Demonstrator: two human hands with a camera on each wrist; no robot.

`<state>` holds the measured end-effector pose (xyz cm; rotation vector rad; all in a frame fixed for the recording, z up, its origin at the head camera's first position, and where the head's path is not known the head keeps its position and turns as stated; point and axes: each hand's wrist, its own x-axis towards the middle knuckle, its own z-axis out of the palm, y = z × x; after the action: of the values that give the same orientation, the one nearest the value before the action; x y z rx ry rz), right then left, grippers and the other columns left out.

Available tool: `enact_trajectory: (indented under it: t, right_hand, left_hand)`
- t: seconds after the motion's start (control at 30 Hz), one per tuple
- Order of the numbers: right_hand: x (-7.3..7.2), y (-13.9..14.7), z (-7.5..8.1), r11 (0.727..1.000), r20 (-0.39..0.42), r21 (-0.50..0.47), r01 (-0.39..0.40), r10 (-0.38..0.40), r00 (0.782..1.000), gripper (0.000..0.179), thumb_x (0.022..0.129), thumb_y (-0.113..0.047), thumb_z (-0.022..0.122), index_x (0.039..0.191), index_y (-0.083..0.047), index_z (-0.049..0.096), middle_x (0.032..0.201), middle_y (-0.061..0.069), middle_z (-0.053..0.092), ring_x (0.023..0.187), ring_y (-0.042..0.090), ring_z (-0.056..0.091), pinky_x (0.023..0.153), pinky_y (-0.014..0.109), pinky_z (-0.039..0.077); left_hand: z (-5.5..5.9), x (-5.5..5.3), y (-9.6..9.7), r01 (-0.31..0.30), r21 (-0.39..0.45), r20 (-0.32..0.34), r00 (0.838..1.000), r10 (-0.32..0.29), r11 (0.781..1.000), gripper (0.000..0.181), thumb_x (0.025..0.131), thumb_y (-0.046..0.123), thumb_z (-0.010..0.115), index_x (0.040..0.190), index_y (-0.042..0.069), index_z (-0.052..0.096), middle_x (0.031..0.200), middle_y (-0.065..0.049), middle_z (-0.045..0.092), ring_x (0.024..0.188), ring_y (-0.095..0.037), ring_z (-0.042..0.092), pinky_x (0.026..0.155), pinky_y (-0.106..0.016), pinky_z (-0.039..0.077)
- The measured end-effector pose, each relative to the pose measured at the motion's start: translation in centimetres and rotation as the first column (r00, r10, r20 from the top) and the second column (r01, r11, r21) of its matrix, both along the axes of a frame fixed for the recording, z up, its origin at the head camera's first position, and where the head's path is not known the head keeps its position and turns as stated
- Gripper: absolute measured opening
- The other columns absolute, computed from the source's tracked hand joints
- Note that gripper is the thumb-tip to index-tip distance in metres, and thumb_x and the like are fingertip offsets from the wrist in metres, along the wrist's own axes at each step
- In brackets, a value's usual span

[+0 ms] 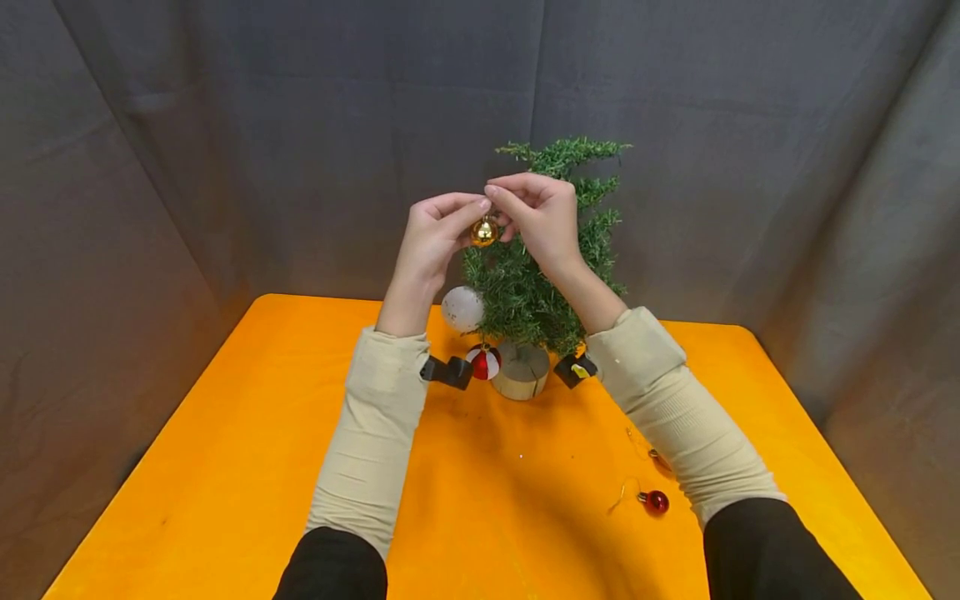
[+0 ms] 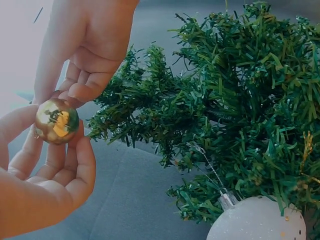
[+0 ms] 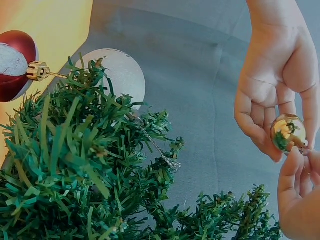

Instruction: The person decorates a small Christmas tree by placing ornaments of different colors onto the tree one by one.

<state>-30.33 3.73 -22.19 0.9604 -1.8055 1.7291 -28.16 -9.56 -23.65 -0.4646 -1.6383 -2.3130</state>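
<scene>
A shiny gold Christmas bauble (image 1: 484, 232) is held up in front of the upper left of a small artificial Christmas tree (image 1: 517, 283). My left hand (image 1: 427, 242) pinches it near its cap, the other fingers curled loosely below, as the bauble (image 2: 56, 121) shows in the left wrist view. From the other side, my right hand (image 1: 547, 223) pinches the hanging loop right at the cap, its fingertips close to the left thumb. In the right wrist view, the bauble (image 3: 288, 132) hangs between both hands, a little off the branch tips.
A glittery white bauble (image 1: 462, 309) and a red-and-white one (image 1: 483, 362) hang low on the tree's left. The tree stands on a round wooden base (image 1: 521, 372). On the orange table (image 1: 247, 467), a small red bauble (image 1: 655, 502) lies front right; another (image 1: 660, 460) is partly behind my right sleeve.
</scene>
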Motion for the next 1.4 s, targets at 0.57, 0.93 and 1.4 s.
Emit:
enact_trajectory:
  t: [0.57,0.93,1.4]
  right_hand:
    - [0.5,0.4,0.6,1.000,-0.027,0.004,-0.006,0.006,1.000,0.015,0.086,0.003,0.054,0.092,0.015,0.061,0.062,0.010,0.058,0.050,0.013,0.052,0.046,0.023,0.046]
    - [0.1,0.3,1.6,0.995,-0.134,-0.075,0.069,-0.079,0.988,0.011,0.082,0.003,0.061,0.083,0.014,0.063,0.065,0.014,0.062,0.049,0.015,0.056,0.047,0.024,0.048]
    - [-0.3,0.2,2.7,0.990,-0.130,-0.058,0.127,-0.134,0.982,0.014,0.084,0.000,0.059,0.086,0.013,0.064,0.070,0.016,0.062,0.050,0.013,0.055,0.047,0.023,0.048]
  left_hand:
    - [1.3,-0.1,0.4,-0.020,0.047,0.007,1.000,0.019,0.999,0.009,0.085,0.003,0.058,0.081,-0.002,0.065,0.074,-0.005,0.058,0.058,-0.013,0.047,0.055,-0.022,0.042]
    - [2.9,-0.3,0.6,-0.047,0.063,-0.038,0.998,0.050,0.997,0.010,0.085,0.001,0.058,0.086,-0.008,0.062,0.072,-0.005,0.059,0.058,-0.012,0.052,0.056,-0.023,0.045]
    - [4.2,-1.3,1.1,-0.015,0.181,-0.013,1.000,0.018,0.983,0.012,0.085,-0.001,0.056,0.075,-0.001,0.063,0.072,-0.007,0.058,0.060,-0.013,0.052,0.054,-0.024,0.044]
